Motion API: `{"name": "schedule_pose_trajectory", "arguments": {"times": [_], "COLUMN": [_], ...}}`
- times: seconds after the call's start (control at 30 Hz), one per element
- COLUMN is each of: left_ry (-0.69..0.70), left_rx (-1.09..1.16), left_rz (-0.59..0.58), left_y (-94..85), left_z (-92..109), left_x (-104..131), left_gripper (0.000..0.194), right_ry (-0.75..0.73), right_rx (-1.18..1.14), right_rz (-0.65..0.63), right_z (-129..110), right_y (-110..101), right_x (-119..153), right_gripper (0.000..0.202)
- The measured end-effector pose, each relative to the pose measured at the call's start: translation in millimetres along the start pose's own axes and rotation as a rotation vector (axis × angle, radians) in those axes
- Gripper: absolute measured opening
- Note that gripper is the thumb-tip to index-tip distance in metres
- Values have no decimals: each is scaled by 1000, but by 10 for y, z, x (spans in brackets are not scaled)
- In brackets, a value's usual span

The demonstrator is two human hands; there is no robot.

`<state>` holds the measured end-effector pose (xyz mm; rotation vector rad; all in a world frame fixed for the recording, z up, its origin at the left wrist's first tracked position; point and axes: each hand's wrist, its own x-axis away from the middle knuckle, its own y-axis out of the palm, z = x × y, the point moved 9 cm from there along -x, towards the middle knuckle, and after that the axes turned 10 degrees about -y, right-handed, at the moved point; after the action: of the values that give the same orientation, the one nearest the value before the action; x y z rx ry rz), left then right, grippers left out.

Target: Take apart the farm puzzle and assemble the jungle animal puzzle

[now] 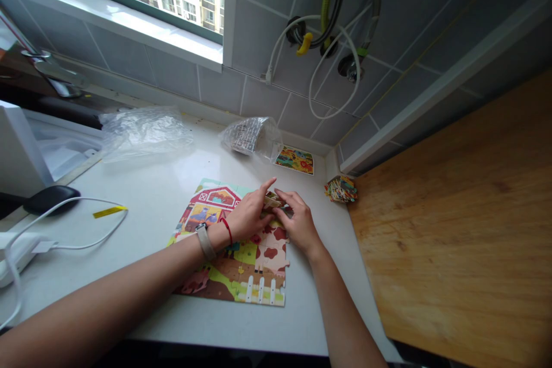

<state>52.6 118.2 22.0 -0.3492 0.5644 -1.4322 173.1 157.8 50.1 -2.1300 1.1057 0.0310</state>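
Observation:
A partly joined farm jigsaw puzzle point(245, 270) with a red barn, a spotted cow and a white fence lies on the white counter. Over its upper right part, my left hand point(250, 210) is closed on small puzzle pieces point(272, 200), with the index finger raised. From the right, my right hand point(298, 221) pinches at the same pieces, its fingertips close to the left ones. How many pieces are between the hands is hard to make out. My forearms cover some of the puzzle's left side.
A stack of puzzle pieces point(340, 188) sits by the wooden board point(452, 218) at right. Behind the puzzle are a colourful card point(295, 160), a clear bag with contents point(250, 137) and crumpled plastic point(146, 132). A white cable point(92, 246), black mouse-shaped object point(52, 200) and yellow strip point(110, 211) lie left.

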Motion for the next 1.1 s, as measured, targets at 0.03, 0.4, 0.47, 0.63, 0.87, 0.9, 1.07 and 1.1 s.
{"name": "schedule_pose_trajectory", "arguments": {"times": [0.03, 0.4, 0.47, 0.63, 0.87, 0.9, 1.07, 1.1], "left_ry": [1, 37, 15, 21, 84, 89, 113, 126], "left_rx": [-9, -266, -354, -424, -409, -407, -354, -338], "left_rz": [3, 74, 47, -20, -19, -20, -1, 12], "left_y": [-3, 29, 59, -7, -114, -111, -125, -138], "left_z": [2, 22, 17, 58, 96, 93, 93, 106], "left_x": [2, 47, 54, 31, -36, -41, -57, -55], "left_gripper": [97, 93, 93, 81, 75, 75, 71, 69], "right_ry": [2, 315, 417, 544, 560, 556, 524, 521], "right_rx": [6, -313, -478, -756, -921, -931, -938, -935], "right_rz": [6, 462, 592, 609, 505, 495, 462, 459], "right_z": [-3, 506, 654, 724, 604, 581, 464, 450], "right_y": [-2, -362, -415, -348, -224, -209, -181, -182], "right_x": [-1, 120, 196, 242, 196, 188, 152, 150], "right_gripper": [46, 41, 47, 46, 40, 40, 41, 41]}}
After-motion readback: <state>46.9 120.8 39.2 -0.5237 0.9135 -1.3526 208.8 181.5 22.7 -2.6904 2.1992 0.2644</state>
